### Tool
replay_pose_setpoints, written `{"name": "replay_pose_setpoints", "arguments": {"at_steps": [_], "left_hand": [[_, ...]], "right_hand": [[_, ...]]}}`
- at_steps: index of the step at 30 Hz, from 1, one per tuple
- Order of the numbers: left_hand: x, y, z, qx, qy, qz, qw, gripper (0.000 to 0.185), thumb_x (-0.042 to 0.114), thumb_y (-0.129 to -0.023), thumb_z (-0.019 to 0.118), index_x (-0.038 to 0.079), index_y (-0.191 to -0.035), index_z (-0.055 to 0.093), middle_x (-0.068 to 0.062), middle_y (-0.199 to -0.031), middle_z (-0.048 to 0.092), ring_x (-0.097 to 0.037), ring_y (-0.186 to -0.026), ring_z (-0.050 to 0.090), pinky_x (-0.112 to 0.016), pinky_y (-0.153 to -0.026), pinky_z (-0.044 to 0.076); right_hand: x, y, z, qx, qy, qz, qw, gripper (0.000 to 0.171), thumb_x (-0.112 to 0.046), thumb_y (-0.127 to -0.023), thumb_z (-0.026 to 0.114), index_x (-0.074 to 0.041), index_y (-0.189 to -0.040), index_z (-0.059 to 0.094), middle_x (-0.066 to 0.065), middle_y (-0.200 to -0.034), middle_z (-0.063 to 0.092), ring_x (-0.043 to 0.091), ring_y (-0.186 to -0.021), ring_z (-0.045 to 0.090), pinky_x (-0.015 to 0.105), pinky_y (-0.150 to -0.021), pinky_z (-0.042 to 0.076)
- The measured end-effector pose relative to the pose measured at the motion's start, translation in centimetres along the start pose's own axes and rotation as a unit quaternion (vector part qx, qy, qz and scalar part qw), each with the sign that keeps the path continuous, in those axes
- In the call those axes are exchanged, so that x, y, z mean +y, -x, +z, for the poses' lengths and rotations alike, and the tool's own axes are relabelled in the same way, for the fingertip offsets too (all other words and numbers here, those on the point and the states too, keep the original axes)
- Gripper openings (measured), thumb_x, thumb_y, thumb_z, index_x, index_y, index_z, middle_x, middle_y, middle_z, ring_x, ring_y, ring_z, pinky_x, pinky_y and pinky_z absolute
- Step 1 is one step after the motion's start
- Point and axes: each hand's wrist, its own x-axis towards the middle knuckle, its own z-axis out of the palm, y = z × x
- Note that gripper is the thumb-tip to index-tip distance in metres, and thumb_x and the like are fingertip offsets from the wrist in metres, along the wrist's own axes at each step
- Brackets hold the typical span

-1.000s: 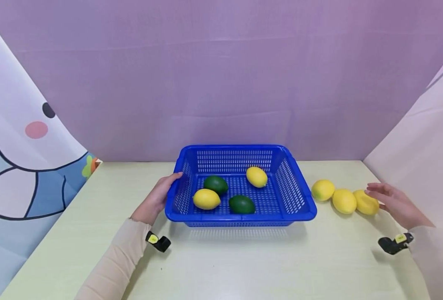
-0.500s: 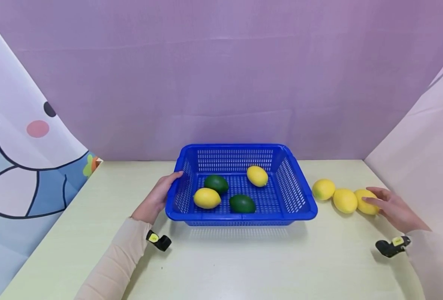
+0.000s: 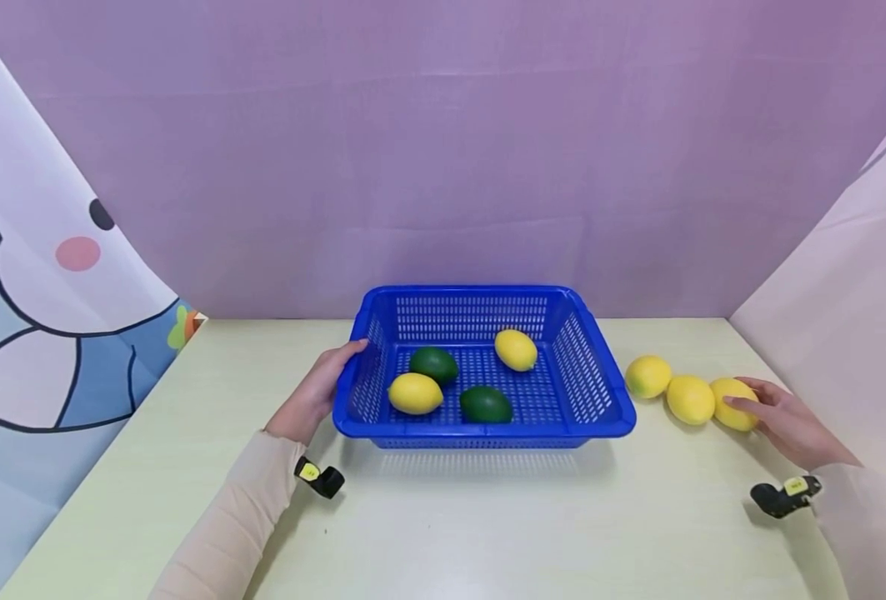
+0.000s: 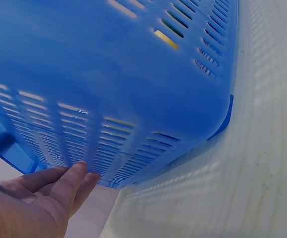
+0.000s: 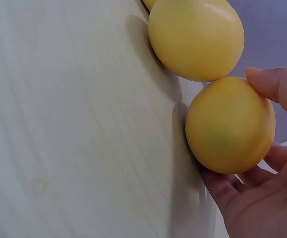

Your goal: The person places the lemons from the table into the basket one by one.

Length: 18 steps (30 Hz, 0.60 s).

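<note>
Lemon [image 3: 733,402], held on the table [image 3: 488,517] at the basket's [image 3: 600,367] 3 o'clock, touches a second lemon [image 3: 689,399]. Right hand [image 3: 788,425] curls thumb and fingers round it. Left hand [image 3: 313,393] rests straight fingers on the basket's 9 o'clock wall. Risk: lifting may roll the neighbour; smooth skin may slip.

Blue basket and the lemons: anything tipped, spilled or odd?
Nothing stands out. The blue basket sits flat with four fruits inside; three lemons lie in a row beside it, the right hand gripping the end one.
</note>
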Motion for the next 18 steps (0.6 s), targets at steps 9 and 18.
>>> {"name": "replay_pose_setpoints", "arguments": {"at_steps": [9,18], "left_hand": [[-0.02,-0.14,-0.12,-0.003,0.009,0.006,0.9999,0.062,0.042,-0.098,0.043,-0.001,-0.141,0.034,-0.015,-0.116,0.06,-0.017,-0.092,0.065,-0.029,-0.078,0.054],[-0.01,-0.07,-0.29,-0.015,0.025,0.007,0.9996,0.062,0.04,-0.098,0.043,-0.004,-0.141,0.032,-0.007,-0.103,0.065,-0.015,-0.086,0.066,-0.027,-0.074,0.055]], "right_hand": [[-0.07,-0.09,-0.23,0.012,0.01,0.01,1.0,0.024,-0.012,-0.096,0.052,-0.025,-0.114,0.041,-0.022,-0.103,0.05,0.001,-0.084,0.05,0.019,-0.067,0.048],[-0.16,-0.12,-0.21,0.03,0.025,0.018,0.999,0.022,-0.015,-0.096,0.054,-0.029,-0.11,0.045,-0.024,-0.1,0.052,0.001,-0.082,0.05,0.019,-0.066,0.047]]}}
